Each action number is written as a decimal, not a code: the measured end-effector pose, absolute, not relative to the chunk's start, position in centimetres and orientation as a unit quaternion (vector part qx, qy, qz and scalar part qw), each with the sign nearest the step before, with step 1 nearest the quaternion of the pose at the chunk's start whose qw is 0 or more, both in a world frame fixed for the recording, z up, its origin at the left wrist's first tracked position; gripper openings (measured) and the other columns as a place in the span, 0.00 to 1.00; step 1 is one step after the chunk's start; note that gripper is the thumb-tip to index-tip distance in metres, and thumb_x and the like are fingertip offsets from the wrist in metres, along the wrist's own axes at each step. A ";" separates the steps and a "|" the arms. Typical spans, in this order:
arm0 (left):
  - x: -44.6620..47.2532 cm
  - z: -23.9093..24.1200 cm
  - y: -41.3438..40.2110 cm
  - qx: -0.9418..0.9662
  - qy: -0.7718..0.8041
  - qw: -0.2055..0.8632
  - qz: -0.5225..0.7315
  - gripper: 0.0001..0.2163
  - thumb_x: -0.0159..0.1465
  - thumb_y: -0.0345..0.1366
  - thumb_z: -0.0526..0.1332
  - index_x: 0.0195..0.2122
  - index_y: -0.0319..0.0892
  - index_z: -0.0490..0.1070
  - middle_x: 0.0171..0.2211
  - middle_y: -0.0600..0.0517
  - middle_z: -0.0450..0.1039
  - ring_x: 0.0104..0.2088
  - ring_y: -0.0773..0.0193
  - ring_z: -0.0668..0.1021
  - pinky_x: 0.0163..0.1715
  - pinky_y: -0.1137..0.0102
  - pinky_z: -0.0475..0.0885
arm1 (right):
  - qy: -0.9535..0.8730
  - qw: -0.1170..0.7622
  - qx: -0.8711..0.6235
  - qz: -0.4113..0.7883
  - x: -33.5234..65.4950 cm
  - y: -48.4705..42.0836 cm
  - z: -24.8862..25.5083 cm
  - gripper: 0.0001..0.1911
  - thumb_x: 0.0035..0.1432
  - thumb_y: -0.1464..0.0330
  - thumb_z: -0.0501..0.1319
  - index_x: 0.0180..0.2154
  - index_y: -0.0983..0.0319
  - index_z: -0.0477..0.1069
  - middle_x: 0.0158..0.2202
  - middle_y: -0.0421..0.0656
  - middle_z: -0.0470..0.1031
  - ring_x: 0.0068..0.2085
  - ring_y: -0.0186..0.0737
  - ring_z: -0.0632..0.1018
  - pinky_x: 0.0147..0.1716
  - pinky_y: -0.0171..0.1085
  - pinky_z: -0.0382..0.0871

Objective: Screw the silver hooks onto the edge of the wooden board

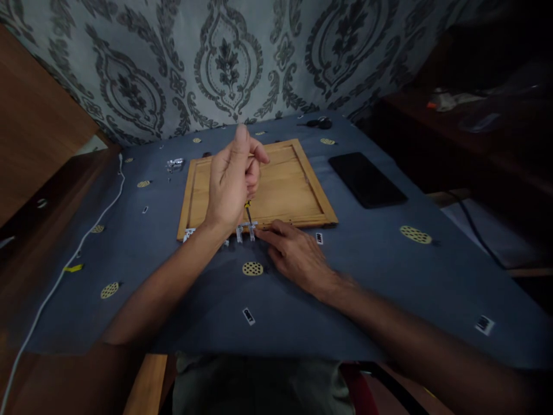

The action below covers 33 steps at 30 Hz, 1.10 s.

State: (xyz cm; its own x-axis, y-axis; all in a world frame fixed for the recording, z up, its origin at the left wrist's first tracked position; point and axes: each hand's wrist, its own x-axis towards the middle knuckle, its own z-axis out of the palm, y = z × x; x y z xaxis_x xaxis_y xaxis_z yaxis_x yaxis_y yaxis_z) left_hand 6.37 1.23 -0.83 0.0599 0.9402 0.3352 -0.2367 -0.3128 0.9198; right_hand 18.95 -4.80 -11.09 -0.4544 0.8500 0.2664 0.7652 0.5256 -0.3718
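Observation:
A framed wooden panel (276, 187) lies flat on the cloth-covered table. Above its near edge, my left hand (233, 181) is closed with the thumb up, its fingers curled around the top of a screwdriver (247, 206). Most of the handle is hidden; a yellow part and the thin shaft show below the fist. The shaft points down at a small silver metal bracket (240, 232) on the panel's near edge. My right hand (300, 256) rests palm down at that edge, fingers extended, the index fingertip touching the bracket's right side. Another silver metal piece (189, 234) sits at the panel's near-left corner.
Loose metal hardware (175, 165) lies left of the panel. A black phone-like slab (367, 180) is to the right, and a small dark object with a thin shaft (319, 123) lies at the back. A white cable (103, 213) runs along the left side. Patterned curtain (228, 63) hangs behind.

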 end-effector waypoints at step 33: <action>5.5 0.1 4.1 0.631 0.240 0.670 0.308 0.29 0.74 0.47 0.47 0.17 0.39 0.65 0.09 0.62 0.43 0.08 0.78 0.47 0.09 0.81 0.48 | -0.844 0.197 -0.485 0.120 18.9 -4.9 -10.6 0.26 0.59 0.80 0.55 0.55 0.58 0.77 0.43 0.46 0.75 0.40 0.41 0.76 0.38 0.37 0.70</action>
State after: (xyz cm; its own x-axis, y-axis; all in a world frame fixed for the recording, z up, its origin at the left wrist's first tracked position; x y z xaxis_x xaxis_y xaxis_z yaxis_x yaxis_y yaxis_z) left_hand 5.49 4.10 0.05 0.6947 0.7161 0.0675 -0.1095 0.0125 0.9939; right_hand 18.91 -4.90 -10.63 -0.4525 0.8653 0.2154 0.7706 0.5011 -0.3939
